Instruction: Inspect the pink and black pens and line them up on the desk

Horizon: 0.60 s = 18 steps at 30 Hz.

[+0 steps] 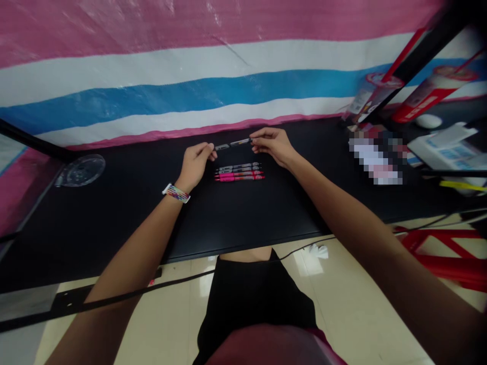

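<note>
A black and clear pen [233, 144] is stretched between my two hands above the back part of the black table [236, 213]. My left hand [197, 161] pinches its left end between thumb and fingers. At the other end, the fingertips of my right hand [273, 144] close on the pen's dark tip. Just below, several pens lie side by side on the table: grey-black ones [239, 167] at the back and pink-red ones [239, 177] nearer to me.
A round clear plastic lid [81, 171] lies at the left. On the right stand a cup with a red straw [371, 96], a red and white cup [429, 96] and a white box-like item [449, 147]. A striped sheet [190, 96] hangs behind; a red stool [449, 253] is lower right.
</note>
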Tool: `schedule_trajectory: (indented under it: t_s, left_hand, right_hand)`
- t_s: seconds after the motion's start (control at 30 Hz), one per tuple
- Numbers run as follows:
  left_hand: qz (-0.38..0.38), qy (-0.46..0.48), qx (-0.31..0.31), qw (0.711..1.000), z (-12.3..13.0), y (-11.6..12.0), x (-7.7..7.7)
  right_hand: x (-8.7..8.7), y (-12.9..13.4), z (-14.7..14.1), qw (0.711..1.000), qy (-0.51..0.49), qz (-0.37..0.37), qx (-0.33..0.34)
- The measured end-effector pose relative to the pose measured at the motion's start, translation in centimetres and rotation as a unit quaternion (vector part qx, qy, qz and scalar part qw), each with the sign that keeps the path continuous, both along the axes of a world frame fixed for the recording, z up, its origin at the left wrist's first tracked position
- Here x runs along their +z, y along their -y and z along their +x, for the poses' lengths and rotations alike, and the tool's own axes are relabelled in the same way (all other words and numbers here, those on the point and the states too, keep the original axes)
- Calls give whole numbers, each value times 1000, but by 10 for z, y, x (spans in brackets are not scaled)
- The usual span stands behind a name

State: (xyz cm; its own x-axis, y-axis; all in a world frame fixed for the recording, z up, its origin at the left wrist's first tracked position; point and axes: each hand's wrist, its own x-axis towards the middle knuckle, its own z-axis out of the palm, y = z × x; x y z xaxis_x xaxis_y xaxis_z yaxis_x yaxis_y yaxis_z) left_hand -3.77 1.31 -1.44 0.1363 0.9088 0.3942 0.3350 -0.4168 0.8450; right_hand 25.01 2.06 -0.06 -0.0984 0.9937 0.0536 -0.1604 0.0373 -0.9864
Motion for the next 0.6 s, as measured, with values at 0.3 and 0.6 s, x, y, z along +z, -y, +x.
schedule_trajectory:
  t_s: [0.3,0.6]
  left_hand:
    - [38,21,-52,998,6,5,3]
    - [71,19,-17,997,7,2,-1]
  right_hand:
    - [-4,-2,-1,999,-35,-1,-1]
    - [-5,0,-5,999,-52,6,14]
